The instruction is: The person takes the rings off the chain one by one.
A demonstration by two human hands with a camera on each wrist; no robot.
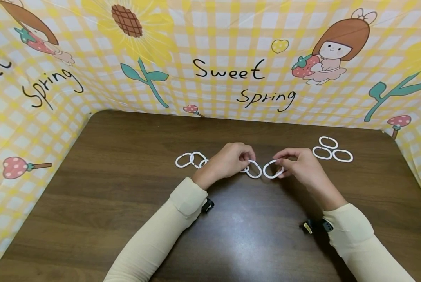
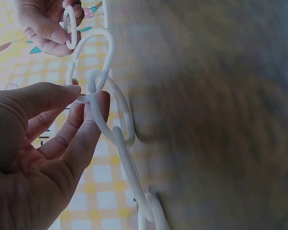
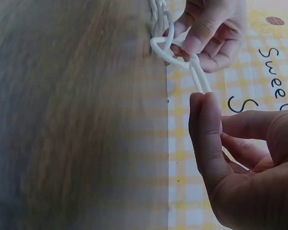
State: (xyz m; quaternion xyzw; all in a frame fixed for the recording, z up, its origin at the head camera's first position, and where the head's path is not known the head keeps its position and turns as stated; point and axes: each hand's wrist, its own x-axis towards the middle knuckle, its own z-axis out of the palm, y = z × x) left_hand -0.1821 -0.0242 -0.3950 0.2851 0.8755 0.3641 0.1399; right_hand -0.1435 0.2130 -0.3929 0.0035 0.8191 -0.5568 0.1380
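White oval plastic links make up a chain (image 2: 128, 165), which runs leftward from my left hand (image 1: 229, 160). Thumb and fingertips of that hand pinch the chain near its right end, where the end link (image 1: 261, 172) sticks out toward the right. My right hand (image 1: 303, 166) pinches a single link (image 1: 264, 170) between thumb and fingers. In the head view this link stands beside the chain's end link with a narrow gap between them. Part of the chain is hidden behind my left hand; its far left links (image 1: 176, 161) lie on the table.
Three loose white links (image 1: 313, 151) lie grouped on the brown wooden table (image 1: 125, 219), beyond my right hand. A yellow checked cloth (image 1: 210, 35) with printed figures rises behind the table and at its sides. A black device (image 1: 208, 205) sits at my left wrist.
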